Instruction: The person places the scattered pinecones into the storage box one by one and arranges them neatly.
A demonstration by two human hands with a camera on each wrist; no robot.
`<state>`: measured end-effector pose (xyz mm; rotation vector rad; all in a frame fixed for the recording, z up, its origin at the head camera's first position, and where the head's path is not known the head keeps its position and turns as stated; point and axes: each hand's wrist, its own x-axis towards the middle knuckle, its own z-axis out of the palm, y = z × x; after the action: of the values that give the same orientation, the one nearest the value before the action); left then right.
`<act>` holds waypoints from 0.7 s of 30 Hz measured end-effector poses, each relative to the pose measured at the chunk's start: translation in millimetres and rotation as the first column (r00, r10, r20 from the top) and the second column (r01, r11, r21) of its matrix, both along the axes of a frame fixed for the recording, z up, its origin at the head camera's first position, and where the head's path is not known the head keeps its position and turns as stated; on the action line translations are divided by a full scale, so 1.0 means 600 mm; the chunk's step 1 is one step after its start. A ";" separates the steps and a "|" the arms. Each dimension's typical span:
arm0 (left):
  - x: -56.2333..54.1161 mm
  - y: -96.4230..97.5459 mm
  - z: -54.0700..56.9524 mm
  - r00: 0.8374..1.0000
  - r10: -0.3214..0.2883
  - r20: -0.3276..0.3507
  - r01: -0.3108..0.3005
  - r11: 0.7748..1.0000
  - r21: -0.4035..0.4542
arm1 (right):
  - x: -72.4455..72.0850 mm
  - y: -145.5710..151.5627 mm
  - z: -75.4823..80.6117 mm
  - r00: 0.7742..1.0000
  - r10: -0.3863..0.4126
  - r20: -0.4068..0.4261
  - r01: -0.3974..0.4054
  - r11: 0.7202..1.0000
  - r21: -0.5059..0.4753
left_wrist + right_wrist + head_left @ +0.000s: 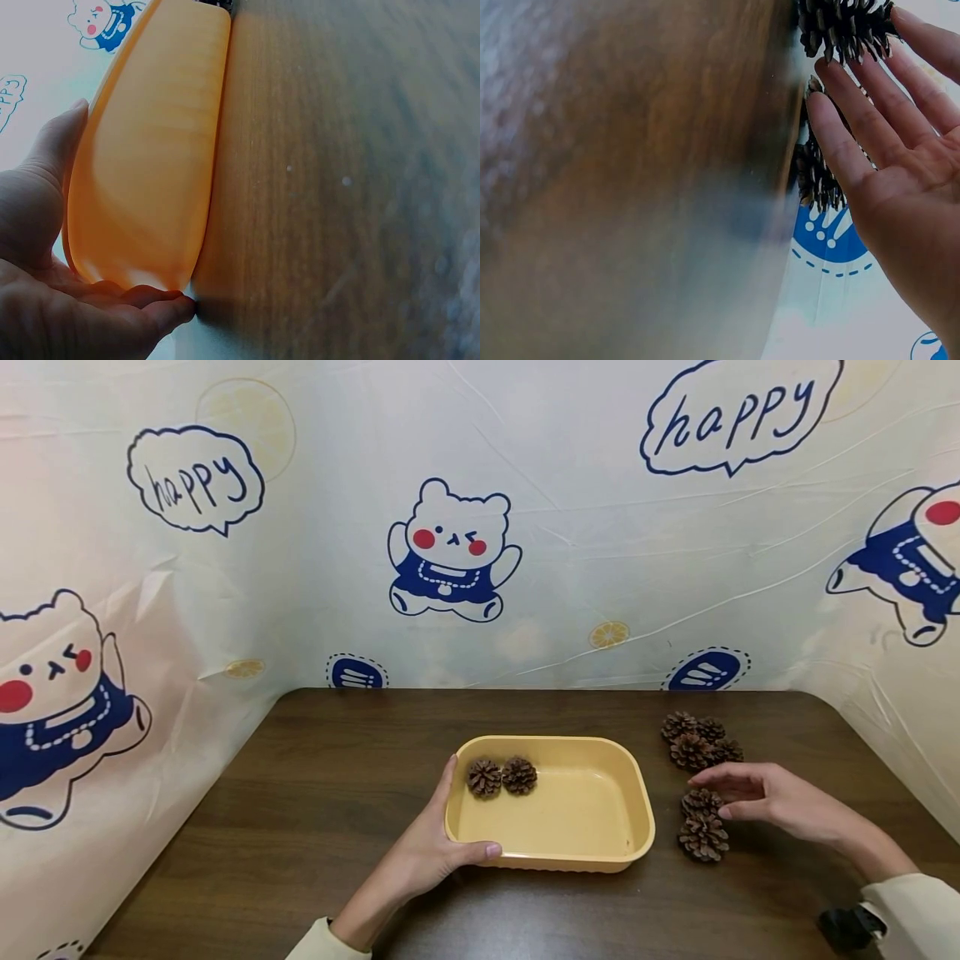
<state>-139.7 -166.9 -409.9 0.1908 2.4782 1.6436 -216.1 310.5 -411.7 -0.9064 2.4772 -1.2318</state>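
Observation:
A yellow plastic tray (555,831) stands on the table, with two brown pine cones (519,776) side by side in its far left corner. My left hand (422,853) holds the tray's left end, thumb over the near rim; in the left wrist view its fingers wrap the tray's end wall (150,150). To the right of the tray lie two more pine cones (703,837), one behind the other. Over the farther one (702,802) is my right hand (765,800), thumb and fingers spread around it. In the right wrist view the fingers look nearly straight by a pine cone (847,30).
Several pine cones (690,750) sit in a cluster at the back right, just beyond my right hand. The dark wooden table (322,777) ends at a printed cloth (555,635) hanging behind and at the sides. A black band (851,928) is at the right sleeve.

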 end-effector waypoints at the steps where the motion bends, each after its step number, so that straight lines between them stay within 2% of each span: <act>1: 0.000 0.000 0.000 1.000 -0.001 -0.002 0.001 1.000 0.005 | -0.002 0.001 -0.001 1.000 0.012 0.006 -0.012 1.000 -0.005; 11: 0.001 0.001 0.000 1.000 0.006 -0.007 -0.006 1.000 0.005 | -0.008 0.001 -0.007 0.988 0.112 0.104 -0.103 0.990 -0.093; 21: 0.003 0.001 0.002 1.000 0.006 -0.006 -0.006 1.000 0.004 | -0.011 0.001 -0.012 0.983 0.132 0.126 -0.117 0.986 -0.123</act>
<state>-138.2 -166.4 -408.5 0.1897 2.4826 1.6525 -222.5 311.4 -418.9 -0.9576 2.2304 -1.3570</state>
